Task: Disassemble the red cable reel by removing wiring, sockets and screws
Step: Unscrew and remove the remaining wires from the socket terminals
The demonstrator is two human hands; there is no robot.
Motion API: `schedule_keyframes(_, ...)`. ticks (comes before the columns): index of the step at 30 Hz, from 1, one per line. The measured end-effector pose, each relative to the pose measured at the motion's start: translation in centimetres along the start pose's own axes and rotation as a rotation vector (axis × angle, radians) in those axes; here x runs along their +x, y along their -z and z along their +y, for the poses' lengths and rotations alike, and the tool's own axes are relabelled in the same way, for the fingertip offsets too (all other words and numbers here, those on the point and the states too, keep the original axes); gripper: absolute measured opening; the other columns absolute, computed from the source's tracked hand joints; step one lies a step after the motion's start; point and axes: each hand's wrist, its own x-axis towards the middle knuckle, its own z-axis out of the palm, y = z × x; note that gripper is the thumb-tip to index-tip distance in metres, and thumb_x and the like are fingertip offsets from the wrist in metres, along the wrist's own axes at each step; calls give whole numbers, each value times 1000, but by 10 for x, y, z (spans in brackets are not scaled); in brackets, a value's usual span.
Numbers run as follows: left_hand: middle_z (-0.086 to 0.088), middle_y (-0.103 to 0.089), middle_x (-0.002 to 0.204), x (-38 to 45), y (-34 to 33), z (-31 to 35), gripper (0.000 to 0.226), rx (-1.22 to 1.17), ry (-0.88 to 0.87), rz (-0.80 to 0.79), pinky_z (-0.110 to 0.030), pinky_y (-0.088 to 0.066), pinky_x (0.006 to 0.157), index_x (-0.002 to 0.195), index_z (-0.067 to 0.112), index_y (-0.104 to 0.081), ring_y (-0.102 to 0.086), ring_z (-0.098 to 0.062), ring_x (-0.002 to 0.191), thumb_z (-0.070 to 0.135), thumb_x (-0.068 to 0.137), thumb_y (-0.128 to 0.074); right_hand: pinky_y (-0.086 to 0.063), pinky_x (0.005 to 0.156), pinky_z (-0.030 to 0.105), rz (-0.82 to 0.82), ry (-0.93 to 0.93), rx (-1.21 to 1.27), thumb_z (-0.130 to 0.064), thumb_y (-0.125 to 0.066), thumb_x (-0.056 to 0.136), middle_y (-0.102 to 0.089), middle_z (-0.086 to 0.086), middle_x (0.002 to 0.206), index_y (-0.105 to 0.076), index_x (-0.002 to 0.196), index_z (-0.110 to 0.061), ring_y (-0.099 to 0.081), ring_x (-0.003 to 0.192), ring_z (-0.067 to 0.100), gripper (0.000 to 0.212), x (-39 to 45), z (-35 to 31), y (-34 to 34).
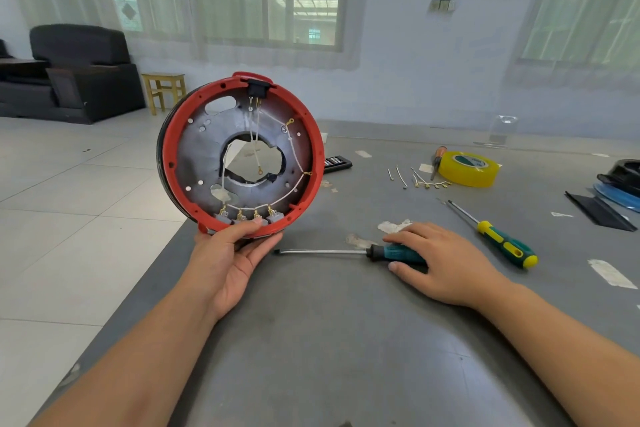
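The red cable reel point(194, 121) stands upright on its edge at the table's left side, its open inside facing me. White wires point(292, 146) with brass lugs run across its grey inner plate, several grey sockets point(249, 217) sit along the bottom, and a black switch point(258, 89) sits at the top. My left hand point(225, 260) grips the reel's lower rim, thumb on the sockets. My right hand point(440, 260) lies on the teal handle of a long screwdriver point(322, 251) flat on the table, fingers curled over it.
A second green-and-yellow screwdriver point(498, 239) lies to the right. Loose wires with lugs point(420, 180), a yellow tape roll point(471, 168) and an orange-handled tool point(437, 159) sit further back. Black and blue parts point(616, 191) lie at the right edge. The grey table point(346, 340) ends at the left above a tiled floor.
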Motion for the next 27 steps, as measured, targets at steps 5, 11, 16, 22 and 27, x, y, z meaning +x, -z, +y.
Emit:
schedule_keyframes(5, -32, -69, 127, 2, 1, 0, 63, -38, -10, 15, -48, -65, 82, 149, 2, -49, -73, -43, 113, -16, 90, -62, -46, 94, 24, -19, 37, 254, -41, -66, 95, -61, -15, 116, -64, 130, -33, -55, 107, 3, 37, 5, 3, -4)
schedule_keyframes(11, -31, -71, 119, 2, 1, 0, 63, -50, -27, 20, -47, -65, 80, 148, -2, -49, -75, -43, 109, -17, 88, -63, -51, 85, 15, 110, -180, 792, -34, -90, 77, -70, -16, 103, -64, 120, -54, -69, 94, 8, 54, 5, 1, -4)
schedule_keyframes(16, -23, -75, 97, 1, 1, 0, 59, -27, -41, 30, -49, -66, 77, 145, -4, -51, -78, -41, 100, -19, 89, -61, -64, 80, 38, 214, -349, 1266, -24, -97, 64, -70, 12, 112, -70, 116, -40, -75, 94, 31, 61, 10, -8, 1)
schedule_keyframes(22, -24, -76, 92, -2, -4, 0, 73, -20, -65, 41, -52, -65, 77, 151, 8, -42, -79, -40, 93, -20, 87, -63, -64, 77, 41, 269, -415, 1677, -13, -91, 62, -54, 29, 125, -70, 100, -21, -74, 99, 44, 43, 12, -21, 1)
schedule_keyframes(27, -25, -78, 95, -4, -6, 1, 74, -16, -80, 47, -51, -66, 76, 150, 12, -41, -79, -42, 96, -20, 87, -62, -62, 83, 49, 297, -352, 1846, -2, -84, 72, -51, 30, 126, -66, 97, -24, -69, 103, 53, 38, 15, -26, -1)
